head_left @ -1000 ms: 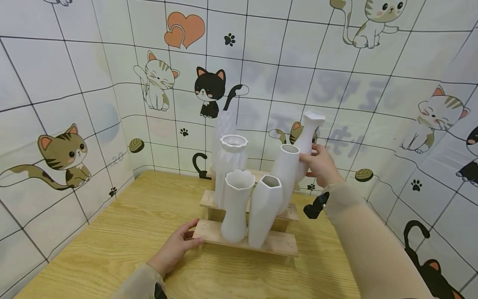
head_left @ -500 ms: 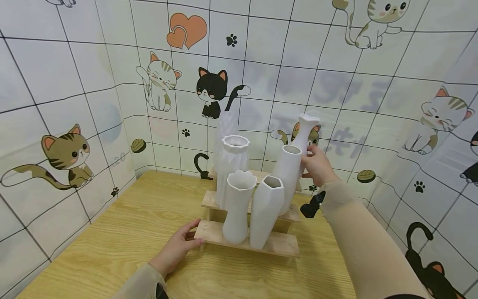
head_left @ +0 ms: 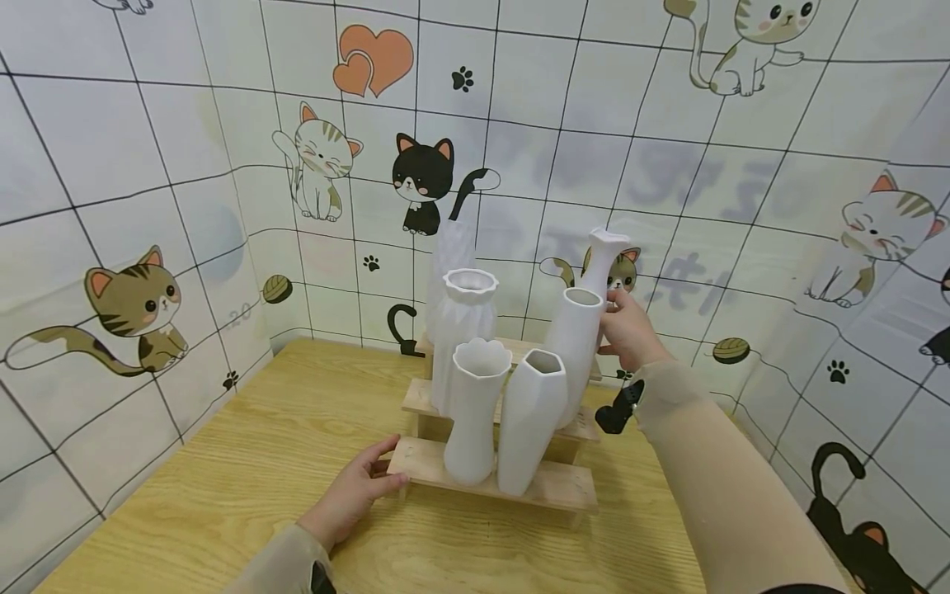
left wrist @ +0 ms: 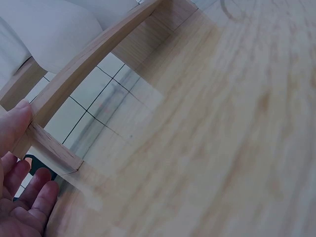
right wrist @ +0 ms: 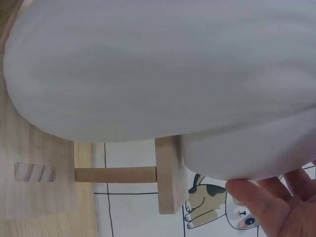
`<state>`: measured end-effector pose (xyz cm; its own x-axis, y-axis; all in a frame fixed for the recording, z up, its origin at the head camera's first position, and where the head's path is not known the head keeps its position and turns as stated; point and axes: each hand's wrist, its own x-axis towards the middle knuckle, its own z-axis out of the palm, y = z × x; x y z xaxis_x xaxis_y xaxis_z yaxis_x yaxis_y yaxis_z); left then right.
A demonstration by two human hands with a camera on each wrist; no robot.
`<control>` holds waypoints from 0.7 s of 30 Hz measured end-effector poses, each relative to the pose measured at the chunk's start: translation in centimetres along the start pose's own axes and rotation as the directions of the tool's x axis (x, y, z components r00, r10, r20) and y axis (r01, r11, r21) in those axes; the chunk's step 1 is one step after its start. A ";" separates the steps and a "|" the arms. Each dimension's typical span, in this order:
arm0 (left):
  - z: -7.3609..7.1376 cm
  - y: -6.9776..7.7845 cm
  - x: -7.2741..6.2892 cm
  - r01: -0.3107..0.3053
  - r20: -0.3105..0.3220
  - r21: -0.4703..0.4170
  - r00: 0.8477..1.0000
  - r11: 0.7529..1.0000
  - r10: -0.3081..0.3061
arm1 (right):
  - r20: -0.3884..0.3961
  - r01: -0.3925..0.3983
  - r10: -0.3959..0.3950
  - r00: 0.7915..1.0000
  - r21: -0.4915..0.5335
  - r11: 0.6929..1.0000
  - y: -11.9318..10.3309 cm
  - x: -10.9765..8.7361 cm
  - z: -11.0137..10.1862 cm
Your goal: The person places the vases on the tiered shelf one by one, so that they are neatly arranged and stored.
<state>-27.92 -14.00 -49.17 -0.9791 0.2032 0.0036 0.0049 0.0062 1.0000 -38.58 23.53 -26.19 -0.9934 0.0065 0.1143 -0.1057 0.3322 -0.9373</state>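
Observation:
At the back right, my right hand (head_left: 629,332) holds a slim white vase with a flared, wavy mouth (head_left: 607,241). Its base rests on the top step in the right wrist view, where my thumb (right wrist: 247,190) touches its side and the other fingers go partly out of sight behind it. My left hand (head_left: 355,493) grips the left end of the stepped wooden stand's lowest shelf (head_left: 419,459). From the left wrist view, the thumb lies at the shelf's edge and the fingers curl below, near a leg (left wrist: 57,148).
On the lowest step stand a scallop-rimmed white vase (head_left: 475,429) and a faceted one (head_left: 529,437). The middle step bears a ruffled-neck vase (head_left: 466,330) and a smooth tapered one (head_left: 575,355). A textured vase (head_left: 449,247) stands back left. Cat-printed cloth (head_left: 519,74) encloses the wooden table (head_left: 326,379).
The slim flared vase has moved left and slightly down with my right hand, coming more upright behind the smooth vase. My left hand keeps its place on the stand.

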 end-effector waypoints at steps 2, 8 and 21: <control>0.0 0.0 0.0 0.000 -0.002 0.003 1.000 1.000 0.000 | 0.005 0.000 0.000 1.000 -0.002 1.000 0.1 0.1 0.1; -0.1 0.1 0.0 0.000 0.003 0.004 1.000 1.000 0.000 | 0.024 -0.001 0.001 1.000 -0.013 1.000 0.3 0.1 0.2; -0.1 0.0 0.0 -0.003 0.008 -0.001 1.000 1.000 0.003 | 0.046 0.005 -0.006 0.999 0.018 1.000 0.4 0.1 0.2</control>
<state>-27.94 -14.08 -49.12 -0.9774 0.2111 0.0068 0.0080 0.0051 1.0000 -38.76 23.50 -26.65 -0.9938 -0.0393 0.1045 -0.1115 0.3150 -0.9425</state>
